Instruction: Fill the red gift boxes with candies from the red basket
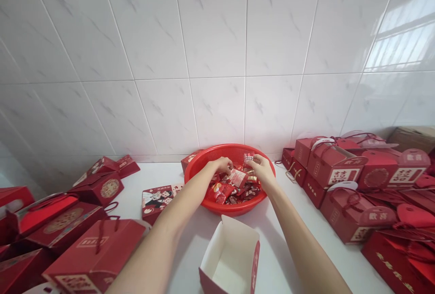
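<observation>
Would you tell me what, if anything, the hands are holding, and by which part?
The right hand holds a small packet by its right edge. Whether the left hand grips anything in the red basket cannot be told.

Both hands, left (221, 166) and right (262, 170), reach into a red basket (231, 211) of sweets (238, 185); an open box (231, 257) stands in front.
</observation>
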{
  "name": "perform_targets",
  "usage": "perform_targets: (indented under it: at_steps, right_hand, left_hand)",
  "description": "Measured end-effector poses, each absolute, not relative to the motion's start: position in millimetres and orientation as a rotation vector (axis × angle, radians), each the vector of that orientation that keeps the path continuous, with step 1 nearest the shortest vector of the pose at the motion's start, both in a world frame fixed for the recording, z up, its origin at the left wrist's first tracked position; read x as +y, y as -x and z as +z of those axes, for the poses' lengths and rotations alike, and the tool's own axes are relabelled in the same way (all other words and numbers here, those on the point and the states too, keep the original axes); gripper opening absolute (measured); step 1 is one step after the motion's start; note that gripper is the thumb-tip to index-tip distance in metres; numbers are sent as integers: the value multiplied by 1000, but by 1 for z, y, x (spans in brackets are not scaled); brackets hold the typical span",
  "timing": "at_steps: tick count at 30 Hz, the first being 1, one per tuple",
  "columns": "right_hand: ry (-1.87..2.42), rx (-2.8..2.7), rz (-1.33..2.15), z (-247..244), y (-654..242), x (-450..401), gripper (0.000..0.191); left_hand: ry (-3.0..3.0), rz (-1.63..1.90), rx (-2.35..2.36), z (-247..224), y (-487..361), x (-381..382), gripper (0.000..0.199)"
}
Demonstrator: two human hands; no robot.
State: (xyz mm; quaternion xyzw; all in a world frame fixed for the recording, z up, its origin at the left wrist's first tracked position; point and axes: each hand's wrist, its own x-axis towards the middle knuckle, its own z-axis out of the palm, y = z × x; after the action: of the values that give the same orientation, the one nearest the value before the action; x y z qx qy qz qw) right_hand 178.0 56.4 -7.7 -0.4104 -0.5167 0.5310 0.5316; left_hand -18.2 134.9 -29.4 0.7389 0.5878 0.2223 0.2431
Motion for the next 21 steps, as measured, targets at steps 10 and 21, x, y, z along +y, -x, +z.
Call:
perform_targets:
  at_steps: [10, 21]
  right_hand:
    - [972, -1210, 1260, -8, -178, 57, 21]
    - [943, -1209, 1247, -11, -179, 60, 20]
  left_hand:
    - [-1928, 631, 1674, -13, 32, 127, 32]
    - [-2123, 523, 1621, 10, 5, 106, 29]
